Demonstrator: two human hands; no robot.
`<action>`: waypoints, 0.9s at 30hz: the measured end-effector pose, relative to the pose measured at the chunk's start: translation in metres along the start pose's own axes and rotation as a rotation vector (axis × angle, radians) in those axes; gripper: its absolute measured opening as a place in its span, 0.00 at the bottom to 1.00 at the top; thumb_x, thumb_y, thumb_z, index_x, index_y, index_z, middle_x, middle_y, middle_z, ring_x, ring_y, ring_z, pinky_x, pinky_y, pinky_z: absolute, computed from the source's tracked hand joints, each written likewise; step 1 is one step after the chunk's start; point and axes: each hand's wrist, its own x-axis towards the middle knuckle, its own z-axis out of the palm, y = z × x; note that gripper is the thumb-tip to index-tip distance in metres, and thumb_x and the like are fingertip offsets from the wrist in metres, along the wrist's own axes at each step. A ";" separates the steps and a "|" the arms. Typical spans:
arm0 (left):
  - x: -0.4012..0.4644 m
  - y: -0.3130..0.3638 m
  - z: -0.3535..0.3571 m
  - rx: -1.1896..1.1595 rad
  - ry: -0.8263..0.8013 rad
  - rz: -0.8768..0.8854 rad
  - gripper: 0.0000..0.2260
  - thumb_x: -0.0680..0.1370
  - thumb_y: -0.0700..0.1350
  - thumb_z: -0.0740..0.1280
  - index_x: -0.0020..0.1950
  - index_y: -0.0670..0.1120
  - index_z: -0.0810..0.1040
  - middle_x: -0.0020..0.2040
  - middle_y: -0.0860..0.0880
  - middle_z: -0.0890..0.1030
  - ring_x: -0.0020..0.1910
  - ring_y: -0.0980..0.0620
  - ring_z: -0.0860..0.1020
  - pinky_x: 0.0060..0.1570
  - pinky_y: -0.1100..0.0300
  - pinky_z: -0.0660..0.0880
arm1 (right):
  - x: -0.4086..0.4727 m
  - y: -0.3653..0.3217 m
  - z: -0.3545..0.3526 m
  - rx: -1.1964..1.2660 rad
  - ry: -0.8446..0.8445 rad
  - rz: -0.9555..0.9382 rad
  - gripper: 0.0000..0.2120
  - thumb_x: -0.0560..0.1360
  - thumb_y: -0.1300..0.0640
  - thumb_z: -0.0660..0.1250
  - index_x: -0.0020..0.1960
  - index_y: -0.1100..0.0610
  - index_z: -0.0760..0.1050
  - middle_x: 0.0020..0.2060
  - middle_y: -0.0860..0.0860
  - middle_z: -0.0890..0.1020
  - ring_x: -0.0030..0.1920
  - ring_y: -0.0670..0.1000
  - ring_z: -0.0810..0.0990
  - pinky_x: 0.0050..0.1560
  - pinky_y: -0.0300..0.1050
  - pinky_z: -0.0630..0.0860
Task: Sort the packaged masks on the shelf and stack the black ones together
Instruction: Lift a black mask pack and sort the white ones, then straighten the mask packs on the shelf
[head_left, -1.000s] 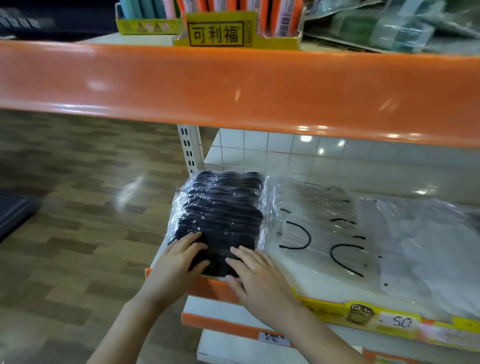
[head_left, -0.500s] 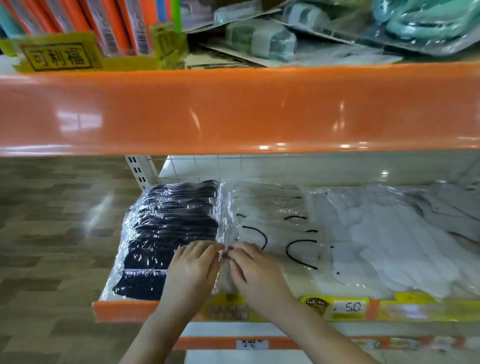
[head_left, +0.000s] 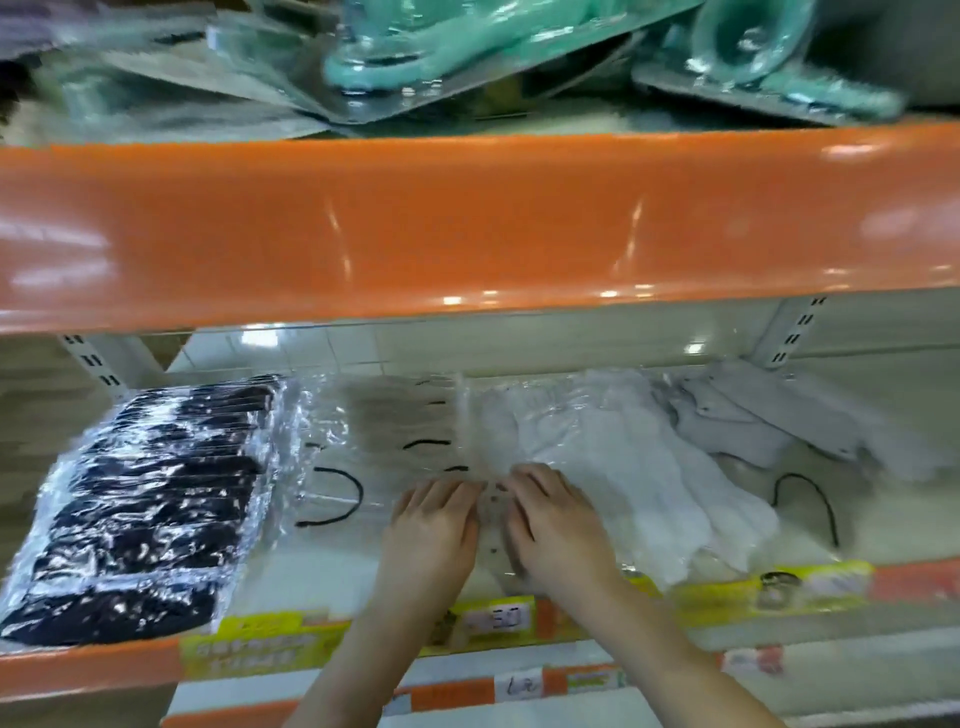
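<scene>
Black masks (head_left: 150, 499) lie well left of both hands' (head_left: 434, 525) grip, pinching clear packaging (head_left: 488, 499).

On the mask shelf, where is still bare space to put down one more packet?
Bare shelf shows along the front, between the black mask stack and the left hand. Another bare patch lies far right, past the black ear loop. The white masks crowd the middle, under both hands.

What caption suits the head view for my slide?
Both hands, left and right, on clear mask packs, black stack at left.
</scene>
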 end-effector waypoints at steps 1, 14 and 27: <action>0.004 0.011 0.007 -0.003 -0.005 0.002 0.13 0.72 0.44 0.58 0.48 0.47 0.82 0.44 0.51 0.82 0.44 0.47 0.81 0.42 0.53 0.78 | -0.002 0.012 -0.006 -0.005 -0.008 -0.002 0.14 0.72 0.53 0.57 0.50 0.53 0.79 0.48 0.48 0.79 0.44 0.51 0.80 0.41 0.43 0.75; 0.049 0.149 0.087 -0.018 -0.044 0.073 0.15 0.72 0.45 0.57 0.46 0.47 0.83 0.45 0.51 0.83 0.43 0.50 0.81 0.40 0.56 0.77 | -0.035 0.152 -0.083 -0.023 -0.022 0.119 0.15 0.73 0.54 0.56 0.49 0.54 0.80 0.48 0.50 0.80 0.46 0.53 0.81 0.42 0.47 0.79; 0.063 0.235 0.143 0.039 -0.131 0.178 0.14 0.69 0.49 0.58 0.44 0.48 0.82 0.44 0.51 0.80 0.46 0.48 0.79 0.41 0.54 0.76 | -0.072 0.245 -0.111 -0.255 -0.208 0.394 0.32 0.53 0.42 0.80 0.50 0.59 0.79 0.47 0.57 0.81 0.42 0.60 0.81 0.40 0.52 0.80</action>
